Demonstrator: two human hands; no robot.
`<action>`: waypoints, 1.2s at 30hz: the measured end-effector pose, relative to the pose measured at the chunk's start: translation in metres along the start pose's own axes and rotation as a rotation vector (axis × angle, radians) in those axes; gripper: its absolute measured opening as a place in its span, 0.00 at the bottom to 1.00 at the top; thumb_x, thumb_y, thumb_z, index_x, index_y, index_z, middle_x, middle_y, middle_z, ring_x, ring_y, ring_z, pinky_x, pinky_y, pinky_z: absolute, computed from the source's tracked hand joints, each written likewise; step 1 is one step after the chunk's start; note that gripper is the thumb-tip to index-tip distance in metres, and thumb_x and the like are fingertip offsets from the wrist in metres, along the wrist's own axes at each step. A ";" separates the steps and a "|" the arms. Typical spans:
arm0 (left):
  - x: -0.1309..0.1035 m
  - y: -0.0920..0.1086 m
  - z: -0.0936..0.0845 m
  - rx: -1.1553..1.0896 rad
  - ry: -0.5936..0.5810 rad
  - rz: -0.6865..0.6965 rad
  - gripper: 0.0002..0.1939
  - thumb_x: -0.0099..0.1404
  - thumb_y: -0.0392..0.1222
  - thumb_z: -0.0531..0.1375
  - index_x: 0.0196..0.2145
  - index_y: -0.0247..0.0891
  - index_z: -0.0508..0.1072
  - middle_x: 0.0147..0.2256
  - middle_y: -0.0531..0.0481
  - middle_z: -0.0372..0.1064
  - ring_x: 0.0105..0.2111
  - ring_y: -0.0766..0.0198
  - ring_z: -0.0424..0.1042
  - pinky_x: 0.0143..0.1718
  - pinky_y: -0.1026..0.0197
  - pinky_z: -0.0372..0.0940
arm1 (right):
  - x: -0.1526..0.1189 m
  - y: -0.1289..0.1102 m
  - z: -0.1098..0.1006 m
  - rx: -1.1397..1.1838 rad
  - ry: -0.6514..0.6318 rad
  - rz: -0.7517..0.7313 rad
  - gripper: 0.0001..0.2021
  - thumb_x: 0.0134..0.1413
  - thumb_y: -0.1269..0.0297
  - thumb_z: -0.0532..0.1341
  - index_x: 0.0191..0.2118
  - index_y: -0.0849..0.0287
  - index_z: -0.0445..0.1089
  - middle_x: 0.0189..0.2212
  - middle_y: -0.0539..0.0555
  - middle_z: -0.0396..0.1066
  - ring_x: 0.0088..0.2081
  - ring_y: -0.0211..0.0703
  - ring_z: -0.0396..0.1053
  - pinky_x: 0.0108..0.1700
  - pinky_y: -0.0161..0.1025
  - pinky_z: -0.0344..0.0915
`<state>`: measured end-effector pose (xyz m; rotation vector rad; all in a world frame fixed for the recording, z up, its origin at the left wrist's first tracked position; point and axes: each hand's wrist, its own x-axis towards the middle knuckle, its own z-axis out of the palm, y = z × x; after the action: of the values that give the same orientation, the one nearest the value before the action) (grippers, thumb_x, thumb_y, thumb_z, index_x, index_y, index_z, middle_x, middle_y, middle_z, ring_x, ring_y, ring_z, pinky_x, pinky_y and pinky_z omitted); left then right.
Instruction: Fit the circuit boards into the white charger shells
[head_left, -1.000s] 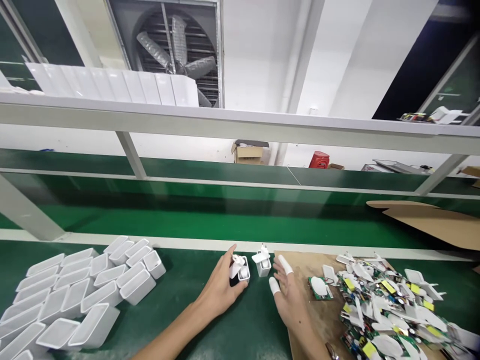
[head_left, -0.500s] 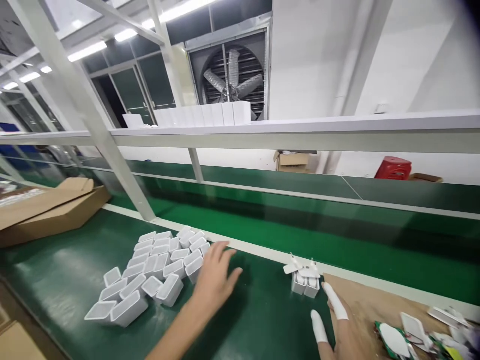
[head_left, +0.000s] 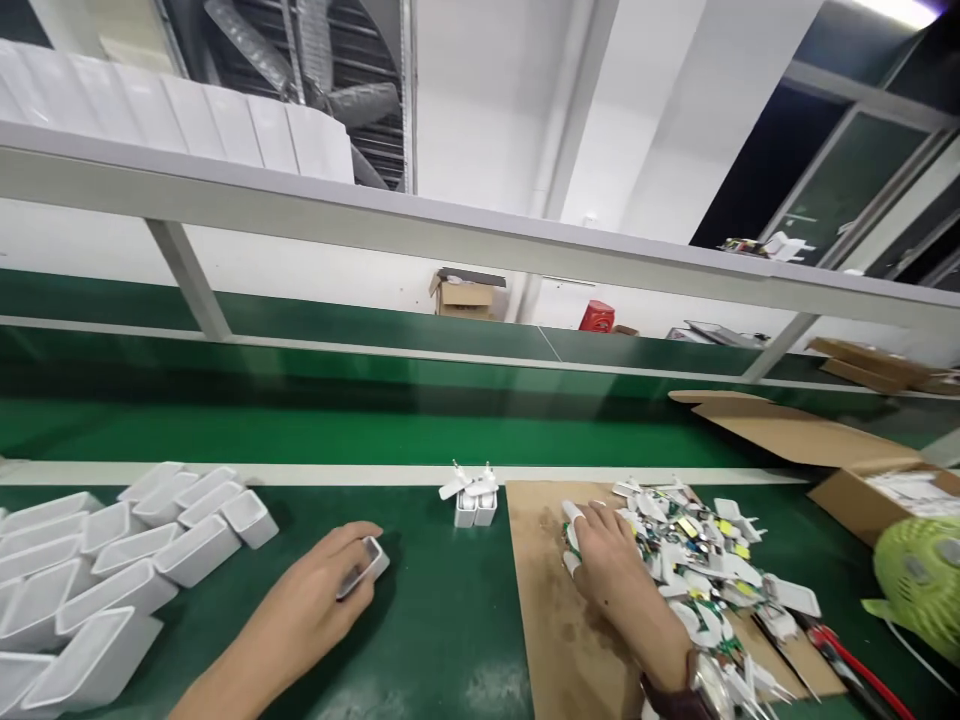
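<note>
Head cam, going off the cardboard sheet (head_left: 551, 610): loose white cases (head_left: 94, 662) sit way left of it. Left hand (head_left: 322, 595), nearer its left side, has fingers wrapped round a white case (head_left: 374, 562). Right hand (head_left: 609, 552), above it, pinches a circuit board (head_left: 568, 538) beside the parts pile (head_left: 701, 560). Two filled cases (head_left: 475, 511) stand just left of its far corner.

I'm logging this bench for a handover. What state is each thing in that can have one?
Left hand: closed on a white case
Right hand: fingers at the heap's edge, grip unclear
Two filled cases: upright, parts protruding
Loose cases: open
Circuit boards: heaped, uncased
Cardboard box: open
Green fan: on or off unclear
</note>
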<state>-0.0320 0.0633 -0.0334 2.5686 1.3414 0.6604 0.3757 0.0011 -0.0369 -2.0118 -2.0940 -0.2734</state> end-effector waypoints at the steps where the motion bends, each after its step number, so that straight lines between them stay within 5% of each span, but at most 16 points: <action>1: 0.007 0.011 0.007 -0.037 -0.015 0.037 0.11 0.74 0.41 0.54 0.33 0.43 0.73 0.55 0.48 0.77 0.48 0.55 0.79 0.44 0.60 0.73 | -0.002 0.003 -0.001 -0.008 -0.026 -0.003 0.25 0.45 0.84 0.58 0.50 0.64 0.76 0.53 0.69 0.77 0.58 0.68 0.71 0.60 0.62 0.67; 5: 0.023 0.035 0.022 -0.156 -0.070 0.092 0.05 0.72 0.45 0.61 0.43 0.44 0.75 0.54 0.47 0.76 0.50 0.51 0.78 0.45 0.57 0.74 | -0.003 -0.002 -0.016 -0.007 -0.114 -0.048 0.21 0.44 0.83 0.60 0.45 0.62 0.77 0.48 0.65 0.79 0.53 0.62 0.74 0.60 0.57 0.67; 7: 0.020 0.039 0.022 -0.218 -0.097 0.071 0.12 0.68 0.45 0.66 0.49 0.45 0.74 0.56 0.46 0.74 0.51 0.50 0.78 0.46 0.56 0.74 | -0.004 -0.014 -0.034 0.084 -0.148 -0.101 0.19 0.50 0.79 0.60 0.48 0.61 0.76 0.47 0.62 0.78 0.51 0.56 0.74 0.58 0.51 0.70; 10: 0.010 0.039 0.018 -0.317 -0.115 0.040 0.19 0.66 0.40 0.68 0.53 0.46 0.73 0.58 0.45 0.72 0.51 0.51 0.78 0.49 0.57 0.74 | -0.005 -0.044 -0.058 0.536 -0.266 -0.206 0.19 0.65 0.71 0.56 0.58 0.55 0.72 0.52 0.57 0.76 0.48 0.46 0.76 0.53 0.42 0.74; 13: 0.002 0.036 0.015 -0.403 -0.112 0.002 0.18 0.66 0.37 0.67 0.53 0.46 0.73 0.57 0.46 0.71 0.49 0.54 0.79 0.50 0.57 0.74 | -0.001 -0.081 -0.053 0.891 -0.390 -0.220 0.19 0.72 0.68 0.51 0.60 0.50 0.73 0.49 0.53 0.78 0.45 0.44 0.79 0.48 0.40 0.76; 16: -0.002 0.030 0.016 -0.451 -0.093 -0.069 0.24 0.65 0.37 0.67 0.57 0.46 0.69 0.58 0.45 0.71 0.51 0.52 0.78 0.52 0.54 0.74 | 0.010 -0.112 -0.028 0.847 -0.388 -0.223 0.19 0.72 0.67 0.52 0.59 0.52 0.74 0.43 0.52 0.82 0.44 0.47 0.81 0.46 0.41 0.78; 20: -0.005 0.021 0.019 -0.482 -0.096 -0.140 0.42 0.65 0.38 0.69 0.71 0.50 0.57 0.63 0.43 0.68 0.61 0.48 0.73 0.62 0.47 0.70 | 0.021 -0.129 -0.013 0.598 -0.269 -0.262 0.17 0.69 0.70 0.55 0.57 0.56 0.75 0.51 0.59 0.80 0.56 0.55 0.77 0.58 0.48 0.74; 24: -0.007 0.017 0.022 -0.465 -0.114 -0.191 0.46 0.65 0.42 0.71 0.74 0.54 0.54 0.64 0.43 0.67 0.64 0.45 0.70 0.64 0.45 0.68 | 0.012 -0.129 -0.019 0.393 -0.302 -0.224 0.11 0.68 0.59 0.62 0.47 0.57 0.78 0.43 0.62 0.82 0.44 0.60 0.82 0.47 0.50 0.79; 27: -0.006 0.019 0.029 -0.428 -0.072 -0.191 0.46 0.64 0.44 0.72 0.73 0.53 0.55 0.61 0.43 0.69 0.61 0.46 0.72 0.61 0.46 0.71 | 0.001 -0.129 -0.019 0.311 -0.379 -0.363 0.18 0.56 0.62 0.70 0.52 0.59 0.77 0.50 0.64 0.80 0.49 0.65 0.81 0.50 0.53 0.79; 31: -0.002 0.019 0.037 -0.296 0.068 -0.137 0.46 0.61 0.48 0.76 0.70 0.50 0.61 0.54 0.45 0.73 0.53 0.48 0.75 0.54 0.48 0.74 | -0.003 -0.123 -0.007 0.476 -0.254 -0.451 0.30 0.56 0.76 0.64 0.65 0.58 0.67 0.62 0.62 0.73 0.64 0.58 0.70 0.65 0.54 0.71; 36: -0.001 0.016 0.039 -0.089 0.109 -0.142 0.38 0.57 0.65 0.73 0.60 0.47 0.73 0.44 0.48 0.72 0.41 0.51 0.78 0.38 0.54 0.75 | -0.010 -0.110 0.013 0.513 -0.234 -0.394 0.39 0.50 0.72 0.71 0.69 0.63 0.62 0.66 0.69 0.66 0.68 0.66 0.65 0.65 0.61 0.71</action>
<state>-0.0028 0.0555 -0.0633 2.3731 1.4752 0.8251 0.2662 -0.0094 -0.0499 -1.3860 -2.3769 0.4202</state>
